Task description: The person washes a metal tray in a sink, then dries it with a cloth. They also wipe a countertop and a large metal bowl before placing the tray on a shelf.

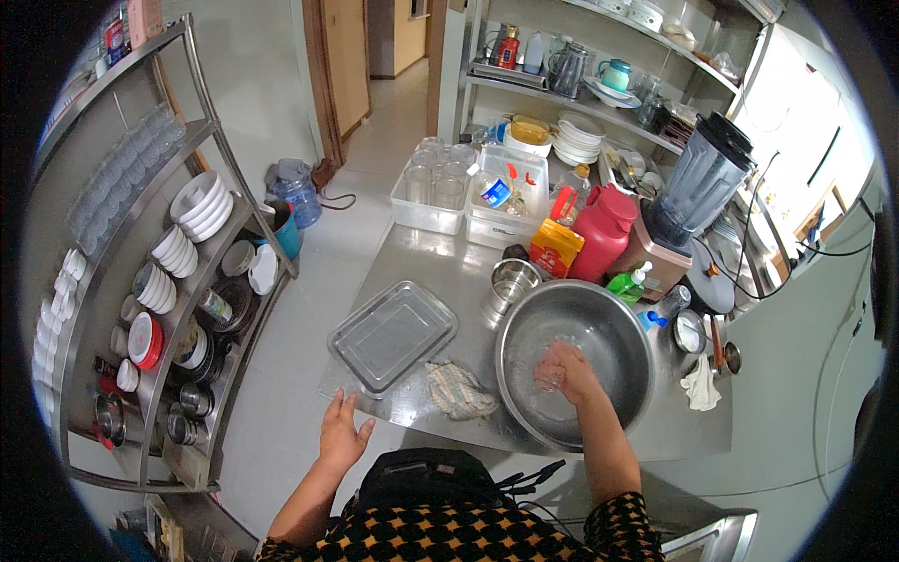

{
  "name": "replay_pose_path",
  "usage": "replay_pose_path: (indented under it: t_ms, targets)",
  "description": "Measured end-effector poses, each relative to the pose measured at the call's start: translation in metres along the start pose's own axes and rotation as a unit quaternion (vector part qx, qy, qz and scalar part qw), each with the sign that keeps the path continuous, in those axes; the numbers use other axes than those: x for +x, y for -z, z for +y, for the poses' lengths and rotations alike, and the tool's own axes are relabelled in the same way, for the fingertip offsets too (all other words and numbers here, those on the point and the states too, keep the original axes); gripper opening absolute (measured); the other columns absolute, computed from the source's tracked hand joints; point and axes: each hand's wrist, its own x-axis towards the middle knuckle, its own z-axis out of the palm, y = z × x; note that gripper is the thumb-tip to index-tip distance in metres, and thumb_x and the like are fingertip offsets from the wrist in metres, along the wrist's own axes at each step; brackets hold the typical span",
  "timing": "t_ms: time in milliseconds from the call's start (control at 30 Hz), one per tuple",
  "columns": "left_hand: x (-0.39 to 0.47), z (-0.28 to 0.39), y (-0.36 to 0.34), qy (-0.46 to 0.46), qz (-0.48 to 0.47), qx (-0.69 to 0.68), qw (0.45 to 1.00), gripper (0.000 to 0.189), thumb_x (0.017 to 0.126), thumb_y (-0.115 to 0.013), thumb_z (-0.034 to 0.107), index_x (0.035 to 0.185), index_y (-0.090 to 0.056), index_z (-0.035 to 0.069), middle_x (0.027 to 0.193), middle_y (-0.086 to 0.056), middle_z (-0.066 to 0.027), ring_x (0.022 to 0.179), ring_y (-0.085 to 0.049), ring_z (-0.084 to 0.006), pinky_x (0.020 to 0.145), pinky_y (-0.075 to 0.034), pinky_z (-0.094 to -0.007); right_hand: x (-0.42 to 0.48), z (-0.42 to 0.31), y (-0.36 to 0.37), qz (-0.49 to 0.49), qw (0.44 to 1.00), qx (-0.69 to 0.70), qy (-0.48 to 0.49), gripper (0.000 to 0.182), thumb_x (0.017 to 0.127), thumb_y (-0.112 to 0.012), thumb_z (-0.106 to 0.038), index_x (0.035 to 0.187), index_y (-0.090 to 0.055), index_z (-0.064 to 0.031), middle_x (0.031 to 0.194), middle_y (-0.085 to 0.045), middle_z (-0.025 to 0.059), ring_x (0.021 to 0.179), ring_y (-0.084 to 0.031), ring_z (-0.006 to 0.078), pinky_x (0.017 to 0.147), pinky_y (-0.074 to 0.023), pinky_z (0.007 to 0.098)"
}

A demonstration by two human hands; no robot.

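My right hand reaches into a large stainless steel basin, its fingers down in clear water. Ripples blur the fingertips, so I cannot tell if they hold anything. My left hand is bare, thumb spread from the fingers, beside the front left edge of the steel table. Nearest to it lies a rectangular metal tray, flat on the tabletop. A crumpled checked cloth rests between the tray and the basin. Just behind the basin's left rim stands a steel pot.
Behind the basin stand a red thermos jug, a yellow packet, a green pump bottle and a blender. Plastic bins with drinking glasses and bottles line the table's back. A metal rack of bowls and cups is at left.
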Motion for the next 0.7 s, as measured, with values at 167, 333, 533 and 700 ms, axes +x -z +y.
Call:
replay_pose_path:
  t_ms: [167,333,533,700]
  targets:
    - [0.001,0.002,-0.002,0.000,-0.012,0.002,1.000,0.059,0.075,-0.063,0.026,0.123,-0.039,0.001,0.132,-0.030,-0.0253,0.119,-0.034,-0.0379,0.097,-0.031,-0.0398,-0.029,-0.015,-0.013,0.034,0.977,0.209,-0.014,0.039,0.081,-0.049,-0.040,0.101,-0.049,-0.0068,0.081,-0.060,0.0184,0.065,-0.059,0.0266,0.055,-0.0499,0.0352]
    - [0.000,0.005,-0.004,0.002,-0.006,-0.012,1.000,0.056,0.074,-0.063,0.026,0.120,-0.043,0.001,0.130,-0.032,-0.0262,0.117,-0.036,-0.0377,0.097,-0.030,-0.0398,-0.055,-0.019,-0.021,0.066,0.931,0.359,0.008,0.039,0.080,-0.050,-0.044,0.092,-0.054,-0.0071,0.079,-0.060,0.0150,0.064,-0.059,0.0222,0.054,-0.0498,0.0339]
    - [-0.002,0.001,-0.008,-0.015,-0.009,0.003,1.000,0.057,0.075,-0.063,0.025,0.122,-0.040,0.002,0.130,-0.032,-0.0251,0.116,-0.038,-0.0380,0.095,-0.034,-0.0394,-0.059,-0.017,-0.021,0.078,0.886,0.457,0.012,0.041,0.078,-0.051,-0.046,0.088,-0.055,-0.0070,0.077,-0.060,0.0098,0.066,-0.059,0.0191,0.056,-0.0501,0.0336]
    - [-0.002,0.005,-0.008,-0.016,-0.009,-0.003,1.000,0.057,0.075,-0.063,0.025,0.121,-0.041,0.001,0.129,-0.033,-0.0253,0.116,-0.038,-0.0381,0.095,-0.034,-0.0396,-0.060,-0.023,-0.030,0.110,0.895,0.432,0.019,0.039,0.080,-0.050,-0.044,0.089,-0.055,-0.0071,0.073,-0.058,0.0078,0.063,-0.056,0.0186,0.056,-0.0486,0.0336]
